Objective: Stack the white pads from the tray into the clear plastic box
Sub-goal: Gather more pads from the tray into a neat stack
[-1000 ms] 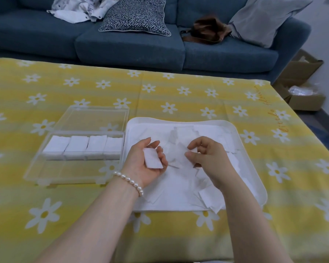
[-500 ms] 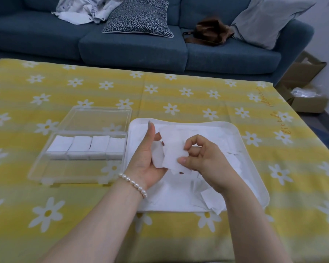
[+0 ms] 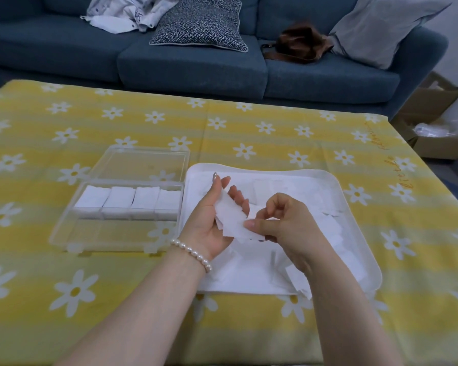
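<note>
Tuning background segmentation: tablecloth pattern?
Yellow stripes with white daisies on the tablecloth, clearest in the head view.

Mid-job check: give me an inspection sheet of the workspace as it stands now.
Surface: table under a yellow daisy cloth.
Job's things: clear box holds four pad stacks in a row; loose pads fill the white tray.
Clutter: nothing seen.
Hands: left hand cradles pads; right hand pinches their edge.
Cables: nothing seen.
Surroundings: blue sofa, cushions, brown bag, cardboard boxes.
</note>
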{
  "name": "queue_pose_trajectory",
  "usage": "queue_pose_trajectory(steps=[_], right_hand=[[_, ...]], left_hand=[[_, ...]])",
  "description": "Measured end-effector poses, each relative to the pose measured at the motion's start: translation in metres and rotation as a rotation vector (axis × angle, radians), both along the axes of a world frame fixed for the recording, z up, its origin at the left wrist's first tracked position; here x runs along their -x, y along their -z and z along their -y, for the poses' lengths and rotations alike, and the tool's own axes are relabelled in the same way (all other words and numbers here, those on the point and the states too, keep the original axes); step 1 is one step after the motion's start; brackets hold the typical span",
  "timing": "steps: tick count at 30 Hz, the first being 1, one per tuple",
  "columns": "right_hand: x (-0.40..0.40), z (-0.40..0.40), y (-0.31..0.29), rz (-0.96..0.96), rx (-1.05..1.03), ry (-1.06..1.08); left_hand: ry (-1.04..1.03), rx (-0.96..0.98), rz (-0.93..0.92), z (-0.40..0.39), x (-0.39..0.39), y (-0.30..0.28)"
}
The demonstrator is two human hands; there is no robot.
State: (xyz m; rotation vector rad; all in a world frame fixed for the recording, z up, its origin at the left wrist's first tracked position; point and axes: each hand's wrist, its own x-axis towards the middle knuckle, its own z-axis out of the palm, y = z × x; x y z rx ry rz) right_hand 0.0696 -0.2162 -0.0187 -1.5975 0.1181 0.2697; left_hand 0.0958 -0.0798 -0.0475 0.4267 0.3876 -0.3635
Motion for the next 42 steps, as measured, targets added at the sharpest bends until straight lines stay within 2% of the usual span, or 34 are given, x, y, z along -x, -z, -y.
queue_pose_trajectory(steps=[5,8,11,13,18,22,25,27,29,32,35,38,42], right_hand=[[-0.001,0.003,-0.003,-0.055,-0.127,0.015],[-0.004,0.006,-0.007,-0.051,-0.373,0.161],[-0.005,0.002,-0.007,0.019,-0.422,0.266],[-0.003,-0.008,-0.004,0.065,-0.322,0.282],[-0.001,-0.028,0.000,0.234,0.201,0.359],[0.001,-0.032,0.001,0.328,0.445,0.323],[-0.001,-0.024,-0.003,0.341,0.456,0.363],[-0.002,-0.015,-0.008,0.309,0.405,0.313],[0.000,-0.007,-0.012,0.291,0.413,0.135],[0.007,-0.004,-0.015,0.345,0.568,-0.163],[0.011,-0.004,-0.014,0.382,0.693,-0.292],[0.011,-0.007,-0.011,0.362,0.856,-0.397],[0.009,-0.008,-0.004,0.330,0.842,-0.385]], left_hand=[[-0.067,0.020,-0.019,-0.006,-0.005,0.003],[-0.051,0.050,-0.002,-0.008,-0.005,0.003],[0.006,0.063,0.029,-0.003,-0.002,0.004],[0.046,0.064,0.047,0.002,0.001,0.004],[0.072,0.091,0.087,0.006,0.004,0.002],[0.074,0.063,0.132,0.006,0.005,0.005],[0.069,0.030,0.111,0.005,0.004,0.005],[0.069,0.000,0.071,0.003,0.002,0.005],[0.086,-0.046,0.032,0.001,0.001,0.004],[0.165,-0.056,0.011,0.000,0.001,0.002],[0.275,-0.064,0.013,0.003,0.004,0.003],[0.391,-0.075,0.064,0.006,0.007,0.003],[0.503,-0.143,0.198,0.005,0.010,0.000]])
